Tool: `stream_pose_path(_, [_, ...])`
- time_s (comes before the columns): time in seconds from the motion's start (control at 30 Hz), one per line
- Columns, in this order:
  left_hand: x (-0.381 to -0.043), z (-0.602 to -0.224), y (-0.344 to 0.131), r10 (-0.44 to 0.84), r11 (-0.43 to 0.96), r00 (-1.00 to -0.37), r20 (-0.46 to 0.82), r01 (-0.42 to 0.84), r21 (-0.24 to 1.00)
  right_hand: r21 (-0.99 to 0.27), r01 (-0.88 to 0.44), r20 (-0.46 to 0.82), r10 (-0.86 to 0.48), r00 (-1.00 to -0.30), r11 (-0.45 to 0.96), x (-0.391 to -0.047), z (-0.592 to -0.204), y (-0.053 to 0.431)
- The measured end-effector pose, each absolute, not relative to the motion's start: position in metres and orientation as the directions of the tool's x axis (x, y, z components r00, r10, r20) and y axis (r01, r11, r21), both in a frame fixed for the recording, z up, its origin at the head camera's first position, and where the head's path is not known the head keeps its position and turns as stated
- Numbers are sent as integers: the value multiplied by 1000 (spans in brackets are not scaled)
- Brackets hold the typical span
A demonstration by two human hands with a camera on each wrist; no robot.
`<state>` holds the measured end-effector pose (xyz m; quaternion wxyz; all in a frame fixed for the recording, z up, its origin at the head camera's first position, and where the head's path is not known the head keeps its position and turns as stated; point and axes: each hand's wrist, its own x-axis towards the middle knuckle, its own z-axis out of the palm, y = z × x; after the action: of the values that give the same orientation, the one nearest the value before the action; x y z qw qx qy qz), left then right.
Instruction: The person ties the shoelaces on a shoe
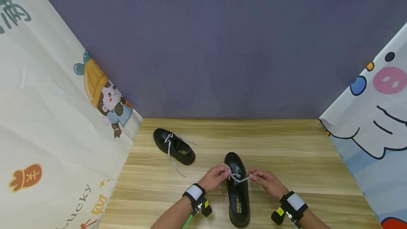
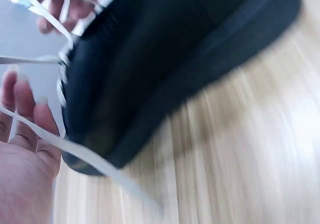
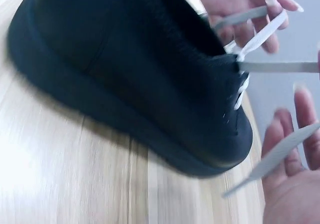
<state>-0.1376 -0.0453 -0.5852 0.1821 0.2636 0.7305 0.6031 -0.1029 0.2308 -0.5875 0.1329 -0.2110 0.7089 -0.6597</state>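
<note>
A black lace-up shoe (image 1: 240, 189) lies sole down on the floor, toe pointing away from me. My left hand (image 1: 216, 176) is at its left side, pinching one part of the pale grey shoelace (image 1: 243, 180). On the other side, my right hand (image 1: 267, 182) pinches the other part, drawn out sideways from the eyelets. In the left wrist view, a loose lace end (image 2: 95, 159) trails down across the left palm. Another loose end (image 3: 280, 151) hangs by the right fingers in the right wrist view. Both wrist views show the shoe's dark side (image 3: 125, 79) close up.
A second black shoe (image 1: 160, 140) lies to the left, toe toward the far left, its laces (image 1: 173, 160) undone and spread out. The wood-pattern floor (image 1: 286, 140) meets a grey-purple surface (image 1: 229, 52). Printed white cloths (image 1: 47, 98) flank both sides.
</note>
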Motion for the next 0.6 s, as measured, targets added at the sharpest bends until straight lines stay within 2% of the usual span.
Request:
stream_pose_path(0.17, [-137,-582,-37,571,-15,-821,20,14,1000,-984,-62,134,-463,-876,-167,-105,-587,226])
stream_pose_path(0.37, [-139,-582,-27,516,-133,-856,6,-73,988,-921,44,148,-452,-879,-387,-108,-584,216])
stream_pose_path(0.47, [-138,-583,-22,499,-176,-866,-14,-118,977,-891,66,142,-414,-899,-449,-108,-582,209])
stream_pose_path(0.6, [-137,-585,-18,478,-224,-878,-35,-160,961,-888,65,115,-356,-927,-454,-109,-582,202])
